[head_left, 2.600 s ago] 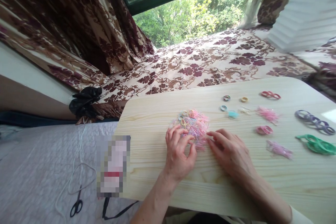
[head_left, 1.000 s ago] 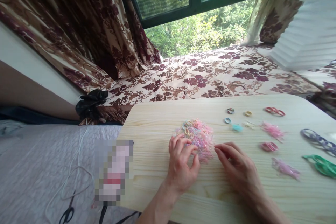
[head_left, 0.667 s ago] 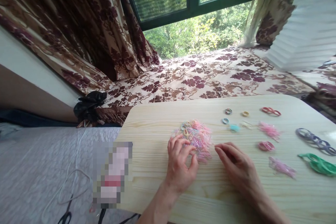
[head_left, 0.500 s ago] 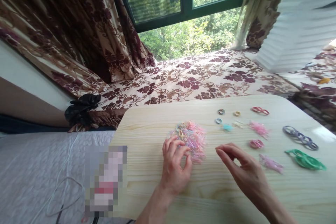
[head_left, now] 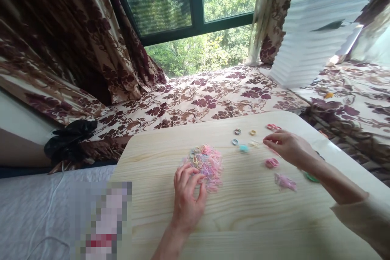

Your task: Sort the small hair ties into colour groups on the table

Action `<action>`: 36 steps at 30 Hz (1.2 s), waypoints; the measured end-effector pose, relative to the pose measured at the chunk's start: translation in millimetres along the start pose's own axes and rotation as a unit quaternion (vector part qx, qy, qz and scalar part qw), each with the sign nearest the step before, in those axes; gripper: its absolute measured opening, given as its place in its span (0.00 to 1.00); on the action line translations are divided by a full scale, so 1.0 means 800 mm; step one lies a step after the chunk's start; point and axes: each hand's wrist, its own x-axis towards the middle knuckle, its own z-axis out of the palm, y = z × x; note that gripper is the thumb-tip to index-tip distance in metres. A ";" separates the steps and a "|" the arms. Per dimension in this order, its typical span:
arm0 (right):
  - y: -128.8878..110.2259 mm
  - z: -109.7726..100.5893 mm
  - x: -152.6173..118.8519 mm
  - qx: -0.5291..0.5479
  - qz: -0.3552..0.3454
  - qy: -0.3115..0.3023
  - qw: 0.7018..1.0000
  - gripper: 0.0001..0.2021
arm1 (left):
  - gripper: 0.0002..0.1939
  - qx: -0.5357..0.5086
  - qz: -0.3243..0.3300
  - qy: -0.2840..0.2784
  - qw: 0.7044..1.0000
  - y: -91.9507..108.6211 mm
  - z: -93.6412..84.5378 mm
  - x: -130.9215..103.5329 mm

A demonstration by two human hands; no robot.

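Around the pile (head_left: pixel 210 170), the room goes back to patterned curtains (head_left: pixel 100 28) far off to its left and a green-framed window (head_left: pixel 198 28) beyond it, with trees outside. Nearer, also beyond the pile, runs the flowered ledge (head_left: pixel 189 101); the quilted bed (head_left: pixel 24 203) lies left of it. The pale wooden table (head_left: pixel 243 215) carries the pile itself, a loose tangle of thin bands, mostly pink and lilac. My left hand (head_left: pixel 187 199) is at its near left edge, fingers loosely curled, thumb apart, with nothing I can make out in their grip. My right hand (head_left: pixel 289 146) is out to the right of it, fingertips nearly meeting just beside the pale clump (head_left: pixel 254 144); I can't tell whether they pinch a band. I judge this as a reach among the small colour groups, and bands this fine call for a light pinch and steady placing, clear of neighbours. Right of the pile too are the lilac clump (head_left: pixel 285 182), pink rings (head_left: pixel 271 163), blue clump (head_left: pixel 243 148) and, smallest, a yellow ring (head_left: pixel 252 132).
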 end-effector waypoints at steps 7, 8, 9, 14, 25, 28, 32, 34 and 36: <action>0.002 0.033 0.021 -0.024 -0.001 -0.001 1.000 0.13 | 0.10 0.011 0.000 0.006 1.000 0.000 0.000 0.000; 0.002 0.035 0.022 -0.028 0.001 -0.005 1.000 0.13 | 0.10 0.011 0.000 0.009 1.000 0.000 0.000 0.000; 0.001 0.036 0.022 -0.031 0.003 -0.007 0.999 0.13 | 0.10 0.011 0.000 0.010 1.000 0.000 0.000 0.000; -0.002 0.032 0.020 -0.043 0.008 -0.014 0.999 0.11 | 0.11 0.004 0.000 0.009 1.000 0.000 0.000 0.000; -0.045 -0.008 -0.050 0.031 -0.076 0.015 0.997 0.17 | 0.09 -0.005 -0.017 0.009 1.000 0.002 -0.001 0.002; -0.089 0.000 -0.093 0.085 -0.108 -0.001 0.991 0.17 | 0.09 -0.003 -0.023 0.009 1.000 0.003 -0.002 0.003; -0.131 0.033 -0.121 0.148 -0.128 -0.027 0.980 0.15 | 0.09 -0.003 -0.024 0.011 1.000 0.003 -0.003 0.004; -0.141 0.050 -0.122 0.163 -0.133 -0.033 0.977 0.14 | 0.08 -0.004 -0.024 0.012 1.000 0.003 -0.004 0.004; -0.146 0.063 -0.118 0.170 -0.136 -0.030 0.976 0.14 | 0.08 -0.006 -0.025 0.012 1.000 0.004 -0.004 0.004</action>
